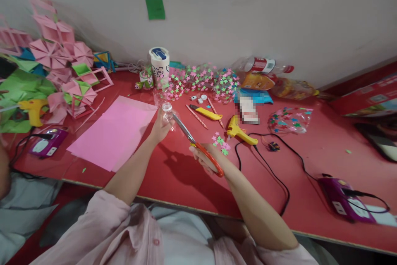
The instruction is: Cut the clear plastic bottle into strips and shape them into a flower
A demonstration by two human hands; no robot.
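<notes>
My left hand is closed around a clear plastic bottle, its open neck facing me. How much of the bottle lies beyond my fingers is hard to make out. Scissors with orange-red handles are in my right hand, fingers wrapped at the grips. Their blades point up and left, with the tips beside the bottle neck; whether they touch it I cannot tell. Pink paper sheets lie left of my left hand. Small pink and green paper stars lie just beyond my right hand.
A yellow glue gun with a black cable rests at the right, near a yellow cutter. Star-covered clear plastic and a white tumbler stand behind. Pink paper shapes are piled left. A purple box sits front right.
</notes>
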